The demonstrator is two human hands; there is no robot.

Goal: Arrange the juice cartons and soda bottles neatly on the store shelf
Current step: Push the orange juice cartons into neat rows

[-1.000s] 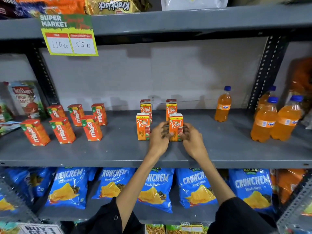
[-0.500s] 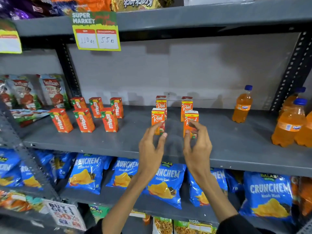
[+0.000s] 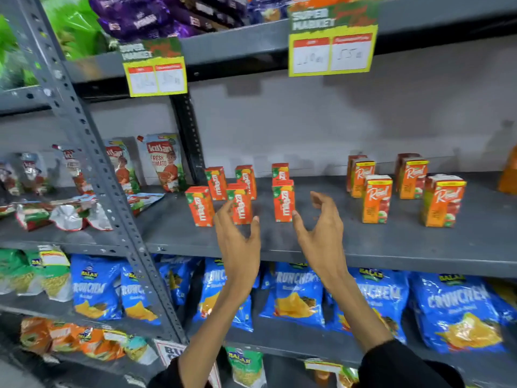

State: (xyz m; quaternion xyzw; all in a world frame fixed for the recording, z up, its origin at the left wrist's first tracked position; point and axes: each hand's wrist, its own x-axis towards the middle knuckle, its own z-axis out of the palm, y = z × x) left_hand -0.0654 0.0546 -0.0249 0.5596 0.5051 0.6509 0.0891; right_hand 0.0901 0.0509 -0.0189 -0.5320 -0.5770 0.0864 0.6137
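Several red-orange Maaza juice cartons (image 3: pixel 283 201) stand in two loose rows on the grey middle shelf (image 3: pixel 363 245). To their right stand several orange Real juice cartons (image 3: pixel 376 198), also in two rows. My left hand (image 3: pixel 237 242) hovers open in front of the Maaza cartons, its fingertips just before the front middle carton (image 3: pixel 240 204). My right hand (image 3: pixel 321 233) is open too, thumb close to the front right Maaza carton. Neither hand holds anything. One orange soda bottle (image 3: pixel 509 175) shows only partly at the right edge.
A perforated grey upright (image 3: pixel 92 152) crosses the left foreground. Ketchup pouches (image 3: pixel 165 161) stand and lie on the shelf left of the cartons. Blue Crunchem snack bags (image 3: pixel 296 292) fill the shelf below. Price tags (image 3: pixel 331 40) hang from the shelf above.
The view has swung left. Both hands let go of the front Real carton and moved left, now open in front of the Maaza cartons. Most soda bottles have left the view.
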